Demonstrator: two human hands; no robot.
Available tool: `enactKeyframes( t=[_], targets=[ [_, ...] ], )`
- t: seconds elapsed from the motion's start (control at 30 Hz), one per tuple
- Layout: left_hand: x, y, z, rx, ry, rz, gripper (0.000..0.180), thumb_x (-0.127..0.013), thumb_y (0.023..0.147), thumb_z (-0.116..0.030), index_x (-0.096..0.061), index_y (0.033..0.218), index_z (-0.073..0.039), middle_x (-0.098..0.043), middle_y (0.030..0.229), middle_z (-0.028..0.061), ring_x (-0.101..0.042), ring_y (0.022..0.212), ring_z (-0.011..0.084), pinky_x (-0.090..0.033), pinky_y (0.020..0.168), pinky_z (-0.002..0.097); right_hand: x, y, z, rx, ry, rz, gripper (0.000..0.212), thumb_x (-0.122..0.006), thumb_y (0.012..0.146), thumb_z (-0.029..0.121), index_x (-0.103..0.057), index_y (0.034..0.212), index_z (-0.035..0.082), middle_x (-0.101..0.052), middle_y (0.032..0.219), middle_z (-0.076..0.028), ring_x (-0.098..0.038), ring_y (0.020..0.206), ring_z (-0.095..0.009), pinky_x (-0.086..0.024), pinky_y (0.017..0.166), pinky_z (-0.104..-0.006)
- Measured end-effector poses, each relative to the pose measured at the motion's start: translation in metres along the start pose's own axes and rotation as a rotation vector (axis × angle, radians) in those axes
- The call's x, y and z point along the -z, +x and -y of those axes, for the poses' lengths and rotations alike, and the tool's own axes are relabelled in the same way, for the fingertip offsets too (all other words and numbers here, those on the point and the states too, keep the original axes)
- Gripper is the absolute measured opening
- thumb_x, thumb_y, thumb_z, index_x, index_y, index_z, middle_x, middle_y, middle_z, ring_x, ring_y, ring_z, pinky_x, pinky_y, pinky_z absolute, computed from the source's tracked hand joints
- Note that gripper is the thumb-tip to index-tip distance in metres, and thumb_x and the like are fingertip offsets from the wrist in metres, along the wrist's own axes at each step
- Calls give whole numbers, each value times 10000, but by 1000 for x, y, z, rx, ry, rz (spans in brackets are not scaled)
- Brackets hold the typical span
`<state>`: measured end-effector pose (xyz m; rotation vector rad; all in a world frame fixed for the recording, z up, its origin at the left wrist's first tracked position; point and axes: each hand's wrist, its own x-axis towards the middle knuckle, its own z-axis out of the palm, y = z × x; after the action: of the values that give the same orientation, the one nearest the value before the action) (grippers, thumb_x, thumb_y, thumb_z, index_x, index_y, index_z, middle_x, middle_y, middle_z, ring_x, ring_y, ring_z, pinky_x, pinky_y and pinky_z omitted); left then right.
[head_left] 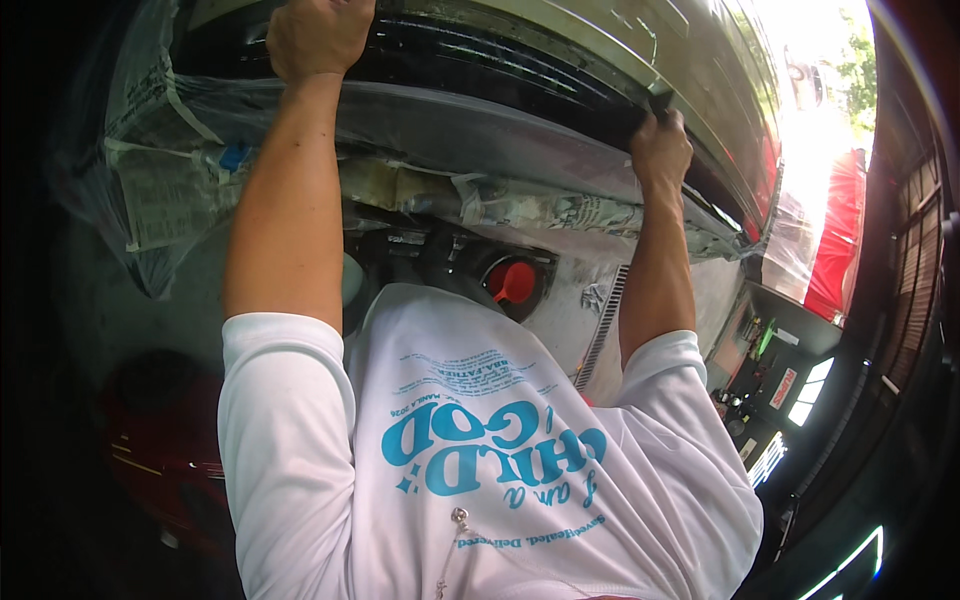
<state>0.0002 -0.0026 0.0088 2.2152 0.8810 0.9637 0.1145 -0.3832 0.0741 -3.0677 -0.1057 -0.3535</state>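
Now, left hand [320, 42] curled at 11 o'clock, cut off by frame edge, grip unclear; right hand [661, 152] curled at 2 o'clock by black panel [485, 78] of car [715, 75], hold unclear. Car spans 12 to 2; plastic sheet [450, 115], newspaper [590, 212] at panel's 6 o'clock.

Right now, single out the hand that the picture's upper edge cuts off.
The left hand: its far end runs out of view, whereas the right hand, lower, at the dark glossy band, is clear of that edge.

1 fisheye view from the head, facing down, close over the shirt [470, 400], car [705, 50] at top.
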Motion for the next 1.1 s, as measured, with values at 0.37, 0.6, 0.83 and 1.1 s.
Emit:
enactKeyframes(
  t=[0.37,0.6,0.83,1.1],
  targets=[
    [-5,2,0,9,84,-36,541,-701,894,-374,-624,1327,-57,-730,1046,253,-683,981,473,-530,875,556,19,-22,82,256,206,154,349,-622,1003,291,-633,1262,57,-743,934,-285,-710,948,-507,-558,849,-562],
    [-13,1,12,-16,62,-82,527,-702,893,-379,-633,1306,-60,-732,972,222,-692,941,450,-531,856,544,17,-15,87,287,207,148,320,-610,1010,265,-628,1237,40,-744,949,-291,-710,951,-508,-555,857,-558],
    [-5,3,2,33,34,-33,520,-709,883,-382,-644,1288,-63,-733,880,190,-702,902,424,-538,832,542,12,-10,65,230,136,107,308,-611,1014,272,-624,1226,50,-757,952,-262,-712,943,-507,-558,849,-557],
    [-6,1,1,7,49,-66,547,-717,873,-366,-630,1322,-65,-736,969,232,-698,935,454,-541,852,543,25,-17,91,290,119,155,300,-608,1019,278,-610,1230,65,-756,948,-257,-719,942,-488,-565,828,-559]
  ],
)
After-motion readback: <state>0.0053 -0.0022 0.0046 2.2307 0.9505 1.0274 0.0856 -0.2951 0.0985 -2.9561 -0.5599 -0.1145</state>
